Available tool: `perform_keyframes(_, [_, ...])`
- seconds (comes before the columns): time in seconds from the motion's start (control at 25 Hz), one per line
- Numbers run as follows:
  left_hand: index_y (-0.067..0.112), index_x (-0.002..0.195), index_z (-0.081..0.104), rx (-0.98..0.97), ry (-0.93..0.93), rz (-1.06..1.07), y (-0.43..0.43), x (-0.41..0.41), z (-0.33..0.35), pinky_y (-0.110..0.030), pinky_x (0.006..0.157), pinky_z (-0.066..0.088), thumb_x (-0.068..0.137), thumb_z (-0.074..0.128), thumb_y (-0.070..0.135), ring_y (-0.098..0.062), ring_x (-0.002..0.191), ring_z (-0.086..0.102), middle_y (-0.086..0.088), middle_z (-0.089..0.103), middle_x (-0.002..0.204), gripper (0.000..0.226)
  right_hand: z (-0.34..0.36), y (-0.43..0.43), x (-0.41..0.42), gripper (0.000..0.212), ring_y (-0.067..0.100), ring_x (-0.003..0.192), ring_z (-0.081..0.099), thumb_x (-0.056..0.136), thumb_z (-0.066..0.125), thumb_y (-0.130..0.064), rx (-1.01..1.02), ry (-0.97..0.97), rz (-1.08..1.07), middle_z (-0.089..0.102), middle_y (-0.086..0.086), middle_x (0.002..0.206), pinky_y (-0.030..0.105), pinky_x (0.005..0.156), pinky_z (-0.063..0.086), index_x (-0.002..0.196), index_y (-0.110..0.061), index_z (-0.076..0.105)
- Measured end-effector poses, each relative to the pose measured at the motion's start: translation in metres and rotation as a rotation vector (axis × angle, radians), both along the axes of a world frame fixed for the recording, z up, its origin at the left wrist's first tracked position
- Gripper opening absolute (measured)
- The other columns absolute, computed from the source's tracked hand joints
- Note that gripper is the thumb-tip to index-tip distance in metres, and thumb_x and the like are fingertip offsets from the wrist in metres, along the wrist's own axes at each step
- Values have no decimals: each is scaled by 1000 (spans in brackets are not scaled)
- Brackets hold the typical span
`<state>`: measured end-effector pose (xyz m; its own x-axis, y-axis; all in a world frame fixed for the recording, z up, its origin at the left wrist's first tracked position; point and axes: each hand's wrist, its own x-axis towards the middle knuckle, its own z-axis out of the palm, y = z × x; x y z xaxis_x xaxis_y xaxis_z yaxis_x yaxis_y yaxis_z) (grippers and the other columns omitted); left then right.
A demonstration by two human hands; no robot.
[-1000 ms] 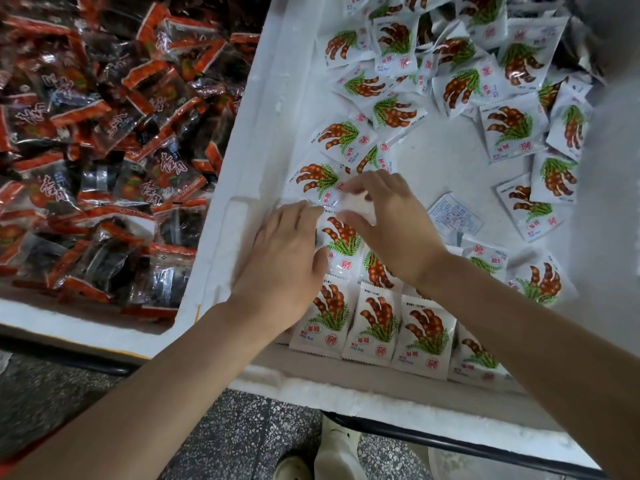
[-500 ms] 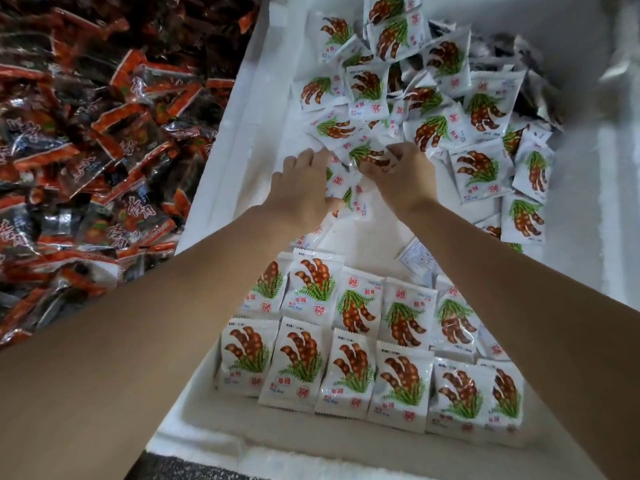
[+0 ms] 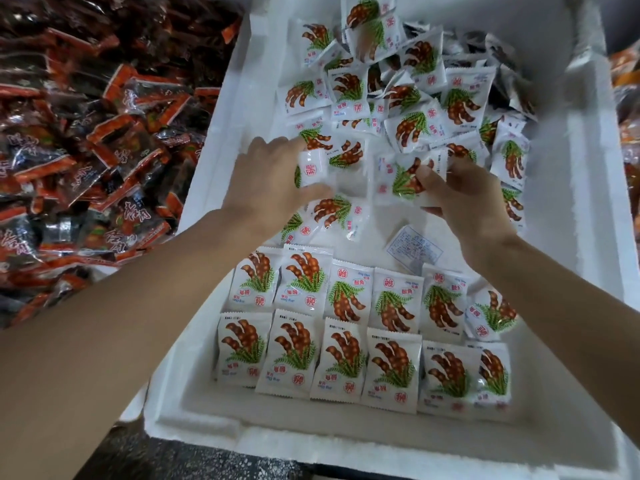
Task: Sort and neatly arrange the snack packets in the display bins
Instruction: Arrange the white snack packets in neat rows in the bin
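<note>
One tamarind packet is clasped by each grip, left hand and right hand alike, and is best laid square against the rows.

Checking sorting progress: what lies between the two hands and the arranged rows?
Head view: loose packets and one printed-back packet on the white bin's floor.

Bin: white foam, matt, grainy walls. White snack packets: glossy plastic film, crimped end seals. Dark red-edged packets in adjacent bin: shiny, crinkled transparent film. Floor: speckled, stone-like finish.
</note>
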<state>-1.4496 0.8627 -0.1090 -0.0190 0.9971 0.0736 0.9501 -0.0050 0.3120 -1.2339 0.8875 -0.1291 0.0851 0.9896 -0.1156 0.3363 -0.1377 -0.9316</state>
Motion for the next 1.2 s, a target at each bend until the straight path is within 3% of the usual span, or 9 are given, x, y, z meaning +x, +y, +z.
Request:
perform_keyframes(0.12, [12, 83, 49, 23, -166, 45, -19, 7, 15, -30, 61, 37, 78, 63, 59, -12, 65, 50, 5, 49, 63, 50, 4, -18, 10, 42, 26, 60, 47, 89, 62, -25, 44, -167, 172, 52, 27, 70, 28, 58, 51, 83, 15, 49])
perform_keyframes(0.2, [17, 64, 38, -20, -476, 76, -29, 14, 22, -14, 49, 32, 83, 67, 42, 2, 48, 46, 10, 41, 52, 43, 3, -29, 5, 41, 8, 43, 30, 87, 64, -22, -23, -268, 364, 34, 13, 56, 15, 44, 30, 72, 10, 44])
perform_keyframes(0.28, [22, 62, 37, -99, -698, 104, -40, 23, 25, -6, 44, 31, 89, 65, 25, 9, 42, 45, 12, 42, 48, 39, -4, -37, -3, 37, 6, 43, 29, 87, 65, -21, -88, -369, 566, 32, 4, 55, 15, 43, 25, 74, 11, 51])
perform_keyframes(0.4, [22, 78, 50, -171, -769, 124, -55, 29, 18, -2, 47, 34, 91, 62, 17, 14, 48, 48, 15, 50, 65, 18, -18, -44, -14, 18, 11, 58, 47, 88, 63, -20, -115, -509, 734, 55, 4, 65, 13, 52, 31, 88, -2, 66])
perform_keyframes(0.56, [14, 105, 59, -151, -845, 215, -68, 28, 12, -9, 63, 48, 91, 61, 11, 1, 74, 58, 6, 65, 92, 15, -22, -49, -25, 10, 5, 74, 54, 86, 66, -16, -105, -405, 667, 60, -11, 83, 16, 70, 36, 96, -17, 67])
perform_keyframes(0.72, [19, 103, 59, -122, -924, 290, -79, 29, 11, -25, 76, 55, 91, 61, 8, -11, 87, 64, 5, 67, 96, 17, -26, -55, -33, 19, 3, 90, 53, 82, 70, -15, -88, -371, 582, 55, -17, 91, 16, 80, 39, 100, -17, 66])
perform_keyframes(0.88, [19, 105, 61, -113, -903, 278, -90, 29, 5, -19, 73, 53, 89, 65, 12, -8, 88, 63, 8, 67, 96, 18, -17, -64, -27, 19, 5, 85, 58, 92, 57, -19, 55, -265, 396, 60, -8, 94, 9, 76, 46, 110, -15, 58])
perform_keyframes(1.04, [15, 105, 61, -164, -985, 226, -100, 45, -4, -13, 69, 51, 84, 70, 12, -2, 81, 65, 6, 69, 94, 22, 11, -81, -16, 24, 12, 78, 66, 93, 52, -30, -109, 122, 311, 67, 3, 89, 24, 76, 55, 108, -13, 60])
perform_keyframes(1.2, [22, 109, 57, -181, -857, 34, -104, 65, -14, -7, 75, 45, 88, 66, 19, 0, 91, 61, 14, 63, 101, 23, 13, -85, 3, 3, 16, 71, 66, 85, 65, -18, -122, -27, 307, 72, 6, 82, 35, 71, 56, 87, -20, 65])
